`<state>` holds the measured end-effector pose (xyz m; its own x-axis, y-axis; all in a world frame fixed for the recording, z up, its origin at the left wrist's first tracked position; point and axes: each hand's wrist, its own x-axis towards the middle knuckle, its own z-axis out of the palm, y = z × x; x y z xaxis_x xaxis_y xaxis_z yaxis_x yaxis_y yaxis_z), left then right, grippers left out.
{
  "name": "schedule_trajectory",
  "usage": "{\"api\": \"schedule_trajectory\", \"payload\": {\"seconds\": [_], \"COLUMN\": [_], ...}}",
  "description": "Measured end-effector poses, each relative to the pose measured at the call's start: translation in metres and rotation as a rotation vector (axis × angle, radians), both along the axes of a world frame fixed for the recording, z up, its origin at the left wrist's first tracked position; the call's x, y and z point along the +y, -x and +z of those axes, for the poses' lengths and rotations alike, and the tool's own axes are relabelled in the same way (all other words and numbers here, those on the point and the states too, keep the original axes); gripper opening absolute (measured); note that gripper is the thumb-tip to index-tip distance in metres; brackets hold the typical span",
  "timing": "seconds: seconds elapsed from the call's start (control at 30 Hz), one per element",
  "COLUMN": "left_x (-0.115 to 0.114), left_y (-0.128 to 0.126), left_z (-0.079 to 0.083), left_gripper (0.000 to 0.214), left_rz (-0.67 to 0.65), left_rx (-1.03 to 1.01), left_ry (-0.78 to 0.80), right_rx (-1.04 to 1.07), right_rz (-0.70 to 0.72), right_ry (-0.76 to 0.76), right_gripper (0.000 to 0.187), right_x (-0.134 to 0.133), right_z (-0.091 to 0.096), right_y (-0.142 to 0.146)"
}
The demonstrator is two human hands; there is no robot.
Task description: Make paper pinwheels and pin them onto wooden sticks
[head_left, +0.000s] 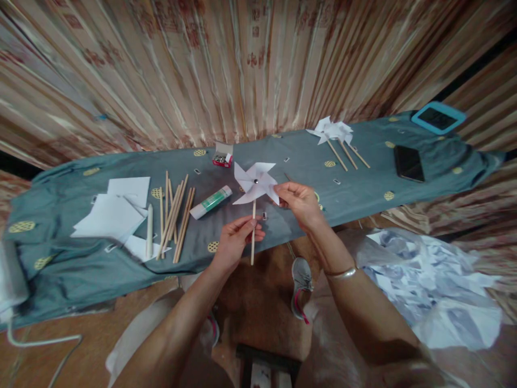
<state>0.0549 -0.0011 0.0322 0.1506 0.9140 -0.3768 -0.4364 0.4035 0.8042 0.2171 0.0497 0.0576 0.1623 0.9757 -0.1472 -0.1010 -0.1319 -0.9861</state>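
A white paper pinwheel on a thin wooden stick is held up over the table's front edge. My left hand pinches the stick below the paper blades. With thumb and fingertips, my right hand grips the tip of the pinwheel's right blade. A dark pin head sits at the middle of the blades. Left of the pinwheel lie a glue tube with a green label and several loose wooden sticks. Behind it stands an opened small red box of metal pins.
White paper sheets and a white pen-like stick lie at the left. Finished-looking pinwheels, a black phone and a blue-framed device rest at the right. A bag of paper scraps stands on the floor.
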Motion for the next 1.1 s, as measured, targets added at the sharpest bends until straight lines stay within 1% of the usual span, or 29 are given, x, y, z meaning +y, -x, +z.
{"api": "schedule_trajectory", "payload": {"seconds": [0.33, 0.57, 0.9, 1.1], "left_x": [0.001, 0.002, 0.003, 0.003], "left_y": [-0.002, -0.001, -0.003, -0.005], "left_z": [0.002, 0.001, -0.004, -0.002], "left_gripper": [0.048, 0.046, 0.045, 0.049], "left_rz": [0.037, 0.045, 0.049, 0.067], "left_rx": [0.022, 0.017, 0.0, -0.004], "left_ry": [0.005, -0.003, -0.022, -0.007], "right_rx": [-0.017, -0.003, -0.01, -0.013], "right_rz": [0.105, 0.117, 0.199, 0.221], "right_ry": [0.028, 0.038, 0.024, 0.023], "right_gripper": [0.045, 0.045, 0.046, 0.045], "right_x": [-0.006, -0.008, -0.01, -0.009], "right_z": [0.006, 0.005, 0.003, -0.001], "right_y": [0.009, 0.013, 0.014, 0.017]}}
